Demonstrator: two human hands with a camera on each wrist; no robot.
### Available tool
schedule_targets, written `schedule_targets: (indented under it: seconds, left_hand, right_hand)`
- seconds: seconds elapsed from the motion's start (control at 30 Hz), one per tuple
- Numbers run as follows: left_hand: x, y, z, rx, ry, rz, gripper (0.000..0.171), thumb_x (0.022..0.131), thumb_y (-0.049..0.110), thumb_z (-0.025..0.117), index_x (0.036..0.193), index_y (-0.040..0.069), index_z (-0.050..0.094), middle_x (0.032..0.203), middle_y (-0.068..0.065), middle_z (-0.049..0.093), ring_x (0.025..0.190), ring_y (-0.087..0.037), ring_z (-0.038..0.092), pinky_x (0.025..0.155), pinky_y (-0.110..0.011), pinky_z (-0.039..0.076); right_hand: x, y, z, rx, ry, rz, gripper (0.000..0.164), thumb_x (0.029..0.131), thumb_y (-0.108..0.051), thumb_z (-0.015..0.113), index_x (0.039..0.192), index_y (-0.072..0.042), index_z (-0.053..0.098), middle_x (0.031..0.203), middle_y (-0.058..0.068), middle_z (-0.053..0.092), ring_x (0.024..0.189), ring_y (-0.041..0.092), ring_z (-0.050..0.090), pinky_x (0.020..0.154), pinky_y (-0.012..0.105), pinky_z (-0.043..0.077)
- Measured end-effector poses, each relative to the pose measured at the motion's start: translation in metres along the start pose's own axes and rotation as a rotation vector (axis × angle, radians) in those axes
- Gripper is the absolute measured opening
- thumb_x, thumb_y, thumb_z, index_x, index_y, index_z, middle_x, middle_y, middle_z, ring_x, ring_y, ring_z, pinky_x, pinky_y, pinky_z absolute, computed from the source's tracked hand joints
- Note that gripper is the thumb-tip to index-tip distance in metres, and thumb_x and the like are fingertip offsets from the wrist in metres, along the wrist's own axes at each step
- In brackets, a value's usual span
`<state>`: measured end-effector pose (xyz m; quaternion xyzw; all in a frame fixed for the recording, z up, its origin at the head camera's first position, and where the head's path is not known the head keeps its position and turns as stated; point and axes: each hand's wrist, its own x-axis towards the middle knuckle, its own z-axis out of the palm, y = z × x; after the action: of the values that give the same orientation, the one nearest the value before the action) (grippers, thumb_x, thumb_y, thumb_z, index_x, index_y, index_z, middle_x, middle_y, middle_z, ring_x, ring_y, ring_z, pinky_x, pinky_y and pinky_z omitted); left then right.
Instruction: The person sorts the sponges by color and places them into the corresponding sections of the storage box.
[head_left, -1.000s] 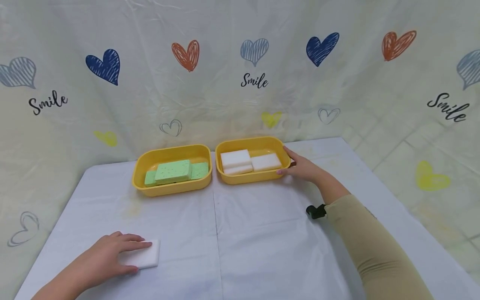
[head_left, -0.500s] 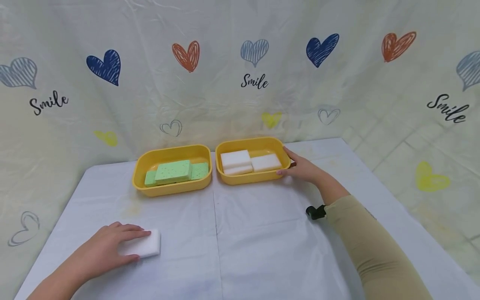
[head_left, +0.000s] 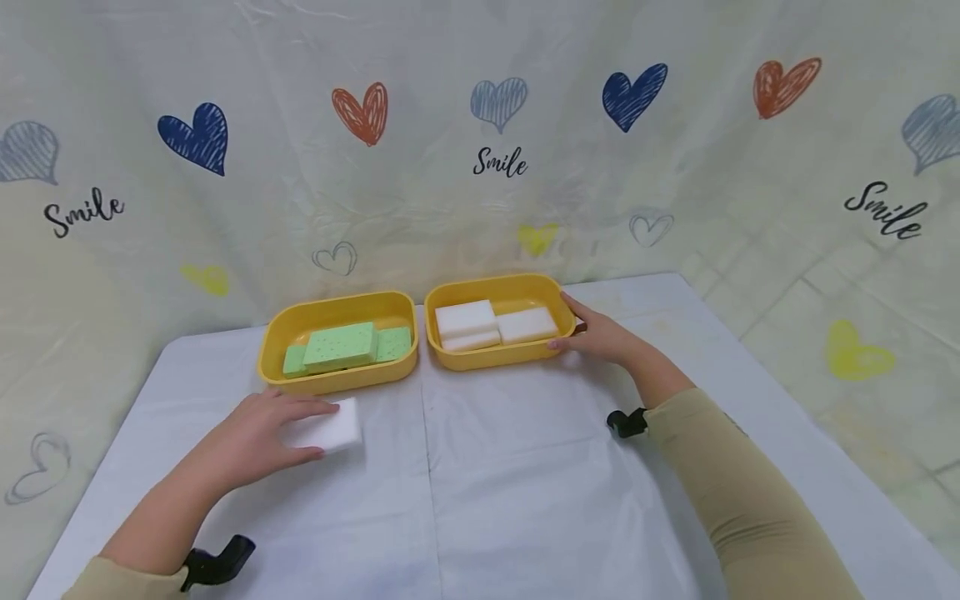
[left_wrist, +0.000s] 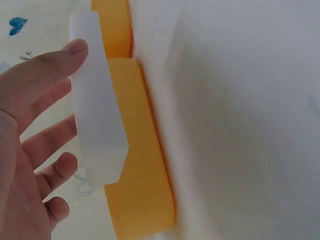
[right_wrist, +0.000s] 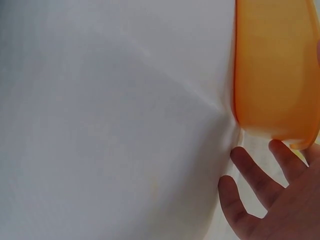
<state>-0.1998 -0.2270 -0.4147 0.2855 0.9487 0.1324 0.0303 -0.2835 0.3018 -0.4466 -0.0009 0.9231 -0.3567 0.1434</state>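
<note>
My left hand (head_left: 255,437) pinches a white sponge (head_left: 343,427) between thumb and fingers, in front of the left yellow tray. In the left wrist view the sponge (left_wrist: 97,110) is tilted up on edge, overlapping the yellow tray wall (left_wrist: 145,165) behind it. My right hand (head_left: 602,336) holds the right end of the other yellow tray (head_left: 487,360), thumb at the front rim and a finger at the back corner. Its remaining fingers (right_wrist: 257,175) spread beside the tray end in the right wrist view. Several white sponges (head_left: 467,320) lie inside that tray.
The left yellow tray (head_left: 341,383) contains several green sponges (head_left: 341,346). Both trays stand side by side near the back edge of the white-covered table (head_left: 525,467). A heart-patterned sheet (head_left: 420,192) hangs close behind them.
My left hand has carried the white sponge forward and slightly right, up towards the left tray. The right hand keeps its place on the right tray. The head view has shifted a little.
</note>
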Motion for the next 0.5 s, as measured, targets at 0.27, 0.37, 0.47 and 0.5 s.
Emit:
schedule_targets:
  seconds: [0.27, 0.37, 0.47, 0.5]
  left_hand:
    - [0.059, 0.035, -0.010, -0.098, -0.012, 0.017, 0.060, 0.079, 0.053, 0.080, 0.132, 0.031, 0.065, 0.128, 0.011, 0.064, 0.113, -0.021, 0.054, 0.094, -0.044, 0.048]
    - [0.083, 0.052, -0.013, -0.139, -0.028, 0.007, 0.063, 0.079, 0.060, 0.076, 0.134, 0.032, 0.064, 0.131, 0.010, 0.062, 0.116, -0.020, 0.053, 0.097, -0.044, 0.048]
    - [0.109, 0.065, -0.012, -0.164, -0.027, 0.015, 0.061, 0.081, 0.056, 0.076, 0.135, 0.032, 0.063, 0.132, 0.008, 0.061, 0.115, -0.020, 0.053, 0.099, -0.044, 0.047]
    - [0.117, 0.068, -0.011, -0.169, -0.022, 0.024, 0.059, 0.081, 0.054, 0.076, 0.135, 0.032, 0.063, 0.132, 0.008, 0.061, 0.115, -0.020, 0.053, 0.099, -0.044, 0.047]
  right_hand:
    - [0.001, 0.002, -0.001, 0.005, 0.004, -0.014, 0.118, 0.074, -0.065, 0.077, 0.160, -0.036, 0.001, 0.156, 0.017, 0.033, 0.130, 0.036, 0.044, 0.110, 0.058, 0.034]
    - [0.002, 0.002, 0.000, 0.007, 0.006, -0.019, 0.119, 0.073, -0.065, 0.077, 0.160, -0.035, 0.002, 0.157, 0.016, 0.032, 0.130, 0.036, 0.044, 0.110, 0.058, 0.034]
    - [0.002, 0.003, 0.000, 0.008, 0.008, -0.024, 0.119, 0.073, -0.066, 0.077, 0.160, -0.034, 0.002, 0.157, 0.016, 0.032, 0.130, 0.036, 0.044, 0.110, 0.058, 0.034]
    - [0.002, 0.004, 0.000, 0.014, 0.007, -0.027, 0.118, 0.073, -0.065, 0.077, 0.160, -0.034, 0.003, 0.157, 0.016, 0.031, 0.130, 0.036, 0.044, 0.111, 0.058, 0.033]
